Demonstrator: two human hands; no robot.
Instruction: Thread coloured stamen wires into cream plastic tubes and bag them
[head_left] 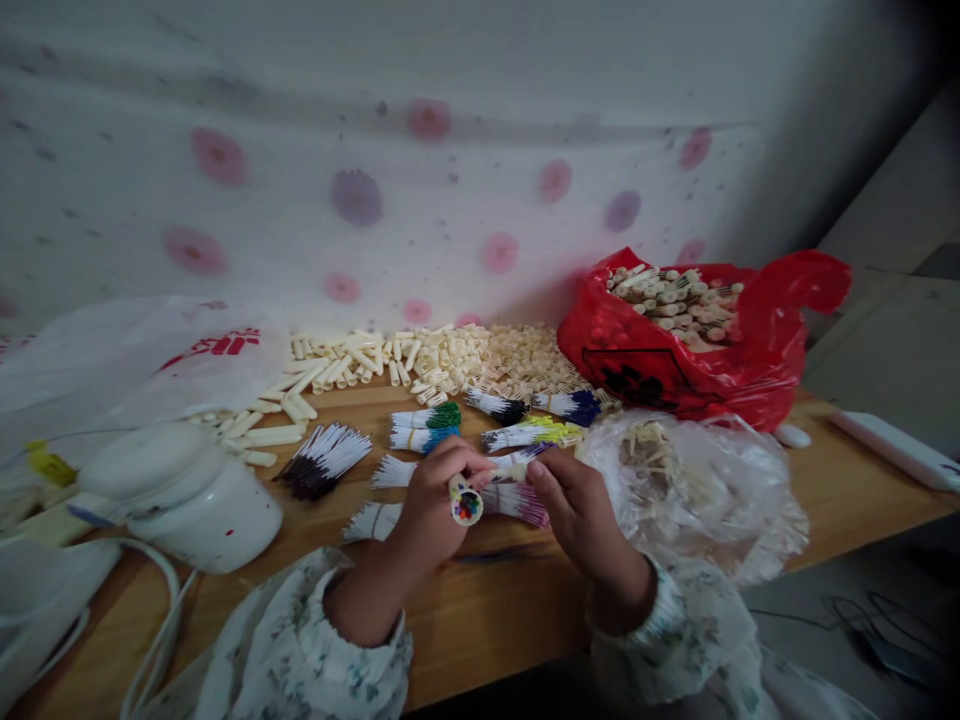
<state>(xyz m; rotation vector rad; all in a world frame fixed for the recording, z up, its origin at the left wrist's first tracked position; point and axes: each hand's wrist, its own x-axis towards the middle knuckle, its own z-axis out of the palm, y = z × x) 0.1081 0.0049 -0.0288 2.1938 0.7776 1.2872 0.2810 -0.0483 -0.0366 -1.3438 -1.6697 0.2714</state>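
My left hand (431,505) is closed around a cream pen barrel (454,487), whose open end faces me and shows several coloured tips inside. With bent fingers, my right hand (574,500) pinches a small cream plastic piece (511,472) close to my left fingertips. Whether that piece touches the barrel I cannot tell. Around and beneath both hands lie bundles of white pen refills with coloured ends: green (446,415), blue (439,437), yellow (547,428), pink (529,507) and dark blue (577,405). A loose pile of dark-tipped refills (326,462) lies left of my left hand.
Cream tubes (337,362) and small cream parts (525,360) are heaped along the wall. A red bag (675,375) full of assembled pieces stands back right, before it a clear bag (705,510). At left are a white rounded appliance (202,510), its cord and a white bag (135,350).
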